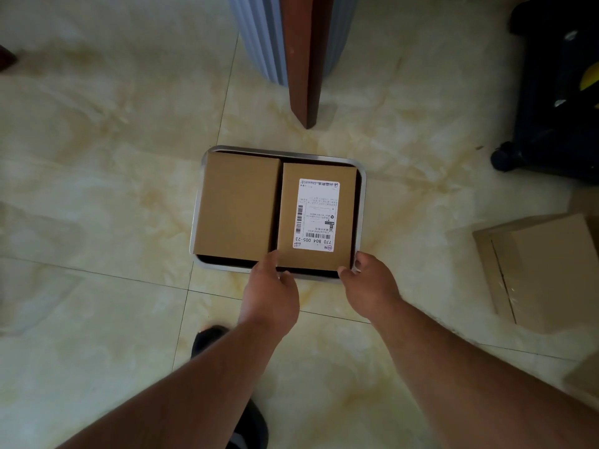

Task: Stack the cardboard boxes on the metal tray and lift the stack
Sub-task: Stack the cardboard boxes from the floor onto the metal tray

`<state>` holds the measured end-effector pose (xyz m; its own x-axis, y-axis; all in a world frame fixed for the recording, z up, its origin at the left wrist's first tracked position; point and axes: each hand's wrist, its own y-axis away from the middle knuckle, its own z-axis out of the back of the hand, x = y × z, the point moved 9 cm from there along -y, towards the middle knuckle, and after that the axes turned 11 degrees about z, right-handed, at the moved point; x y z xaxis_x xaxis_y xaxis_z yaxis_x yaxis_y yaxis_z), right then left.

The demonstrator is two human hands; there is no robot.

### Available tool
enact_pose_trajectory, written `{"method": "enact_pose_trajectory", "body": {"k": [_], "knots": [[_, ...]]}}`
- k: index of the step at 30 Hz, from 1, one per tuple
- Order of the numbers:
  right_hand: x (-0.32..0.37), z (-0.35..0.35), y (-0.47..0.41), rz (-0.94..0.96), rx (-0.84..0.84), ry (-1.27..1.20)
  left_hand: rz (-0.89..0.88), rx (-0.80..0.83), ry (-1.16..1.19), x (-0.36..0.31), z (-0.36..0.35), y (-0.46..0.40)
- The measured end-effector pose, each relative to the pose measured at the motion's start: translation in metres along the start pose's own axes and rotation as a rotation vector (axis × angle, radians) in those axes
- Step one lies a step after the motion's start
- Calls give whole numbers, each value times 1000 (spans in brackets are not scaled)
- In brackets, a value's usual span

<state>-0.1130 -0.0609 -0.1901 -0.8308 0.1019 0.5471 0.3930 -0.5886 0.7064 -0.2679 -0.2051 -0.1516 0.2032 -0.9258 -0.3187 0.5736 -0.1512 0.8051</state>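
Head view. A metal tray [361,202] is lying on the tiled floor [97,205], carrying two cardboard boxes side by side and touching. The plain box [238,204] is sitting on the left; the labelled box [319,218], bearing a white shipping label [316,215], is sitting on the right. Both boxes are nearly filling the tray, leaving only a thin dark strip inside the rim.

The left hand [270,293] is touching the labelled box's near left corner, and the right hand [369,281] is curling around its near right corner; the two hands are gripping this box between them.

A wooden leg [306,59] is standing just beyond the tray. Open floor is lying to the left. A further cardboard box [538,270] is resting well apart to the right, partly cut off. Dark objects at the upper right are proving hard to make out.
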Motion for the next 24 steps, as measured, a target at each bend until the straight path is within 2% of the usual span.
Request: {"method": "enact_pose_trajectory", "body": {"k": [6,13,19,24], "knots": [[-15,14,16,-60,26,8,3,-44,-53,-9,3,21],[-34,48,33,-58,29,-21,40,163,-403,-20,-48,35],[-61,83,40,-58,26,8,118,68,-434,-21,-41,20],[-79,92,46,-102,-4,-35,140,49,-378,-13,-34,19]]}}
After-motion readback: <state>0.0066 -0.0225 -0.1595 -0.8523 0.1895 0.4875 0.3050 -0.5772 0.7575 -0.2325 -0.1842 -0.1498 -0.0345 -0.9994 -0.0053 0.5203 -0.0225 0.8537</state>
